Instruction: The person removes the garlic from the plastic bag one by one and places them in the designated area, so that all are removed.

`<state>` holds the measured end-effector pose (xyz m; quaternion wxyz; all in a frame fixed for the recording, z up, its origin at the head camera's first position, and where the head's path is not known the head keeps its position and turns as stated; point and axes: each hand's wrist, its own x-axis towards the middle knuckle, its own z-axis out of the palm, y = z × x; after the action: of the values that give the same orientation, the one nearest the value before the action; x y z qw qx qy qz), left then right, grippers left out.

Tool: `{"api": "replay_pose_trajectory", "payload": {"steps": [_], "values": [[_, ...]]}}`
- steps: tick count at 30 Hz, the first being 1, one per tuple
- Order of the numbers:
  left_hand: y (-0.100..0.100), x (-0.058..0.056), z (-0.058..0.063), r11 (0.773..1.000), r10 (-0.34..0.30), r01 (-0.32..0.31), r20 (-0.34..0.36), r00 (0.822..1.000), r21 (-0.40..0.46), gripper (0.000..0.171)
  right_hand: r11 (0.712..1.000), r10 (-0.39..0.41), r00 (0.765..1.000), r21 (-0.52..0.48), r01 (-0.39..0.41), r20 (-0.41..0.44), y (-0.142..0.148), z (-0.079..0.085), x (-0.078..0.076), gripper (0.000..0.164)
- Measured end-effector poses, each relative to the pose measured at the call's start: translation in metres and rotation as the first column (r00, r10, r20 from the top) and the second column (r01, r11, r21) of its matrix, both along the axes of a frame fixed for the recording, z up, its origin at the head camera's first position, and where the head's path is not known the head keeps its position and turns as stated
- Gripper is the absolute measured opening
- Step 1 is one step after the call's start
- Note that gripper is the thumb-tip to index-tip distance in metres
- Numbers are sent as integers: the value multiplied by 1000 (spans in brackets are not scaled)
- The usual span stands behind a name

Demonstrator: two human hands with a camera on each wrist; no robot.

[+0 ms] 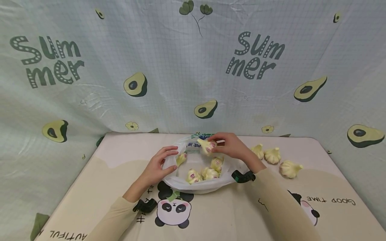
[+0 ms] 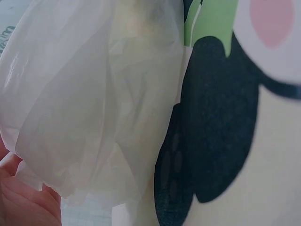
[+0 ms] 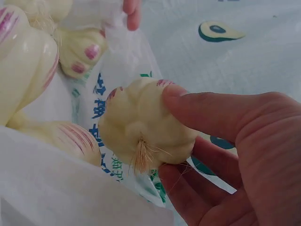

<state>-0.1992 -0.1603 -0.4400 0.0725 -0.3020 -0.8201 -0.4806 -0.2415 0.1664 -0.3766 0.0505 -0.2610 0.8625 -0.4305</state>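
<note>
A white plastic bag with blue and green print lies open on the table, several garlic bulbs inside it. At its left side my left hand holds the rim, fingers and thumb spread along the edge. The left wrist view has the bag's crumpled wall and part of that hand. Over the far right of the opening, my right hand pinches a garlic bulb between thumb and fingers. Close up in the right wrist view, this bulb shows its root tuft and purple streaks.
Right of the bag, three more garlic bulbs rest on the table, beside my right forearm. The table cover bears panda prints and lettering. A hanging sheet with avocado prints stands behind the table's far edge.
</note>
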Motion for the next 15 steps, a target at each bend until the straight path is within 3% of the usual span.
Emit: {"api": "replay_pose_trajectory", "payload": {"steps": [8, 15], "values": [[0, 0, -1, 999, -7, 8, -10, 1000, 31, 43, 994, -30, 999, -106, 31, 13, 12, 2, 8, 38], [9, 21, 34, 999, -8, 7, 20, 1000, 43, 40, 989, -64, 998, -136, 66, 19, 26, 7, 19, 38]]}}
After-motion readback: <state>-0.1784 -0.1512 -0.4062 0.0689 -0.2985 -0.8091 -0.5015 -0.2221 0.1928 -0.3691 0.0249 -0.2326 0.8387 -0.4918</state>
